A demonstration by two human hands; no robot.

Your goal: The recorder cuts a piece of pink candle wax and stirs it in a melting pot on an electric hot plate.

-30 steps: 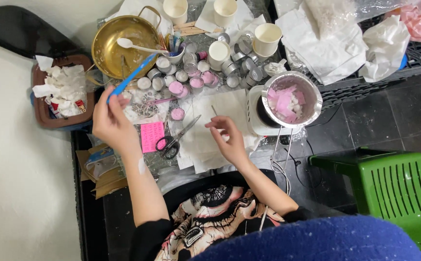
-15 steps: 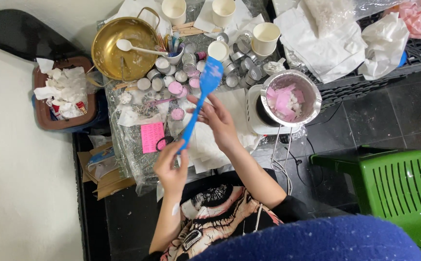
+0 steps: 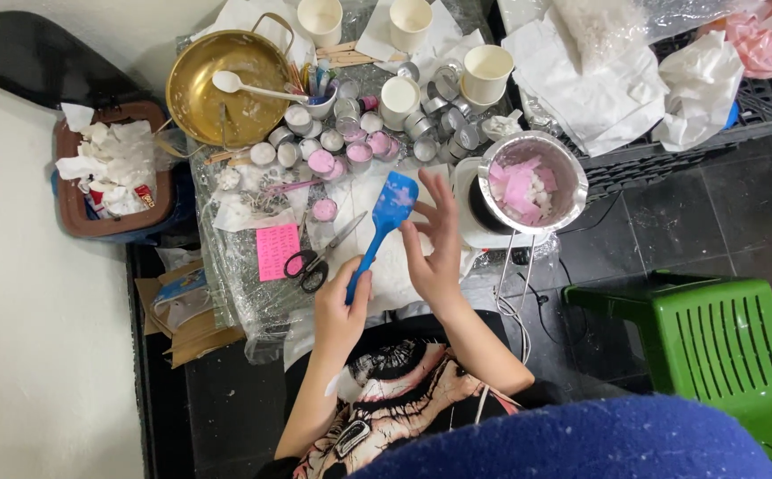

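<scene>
Blue spatula [image 3: 384, 219] gripped by left hand [image 3: 340, 312], right hand [image 3: 437, 251] beside blade

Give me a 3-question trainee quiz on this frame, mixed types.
1. True or false: the left hand grips the blue spatula by its handle.
2. What lies in the metal pot? A) pink and white chunks B) scissors C) paper cups
3. Which hand is open with fingers spread beside the spatula's blade?

Key: 1 true. 2 A. 3 the right hand.
</scene>
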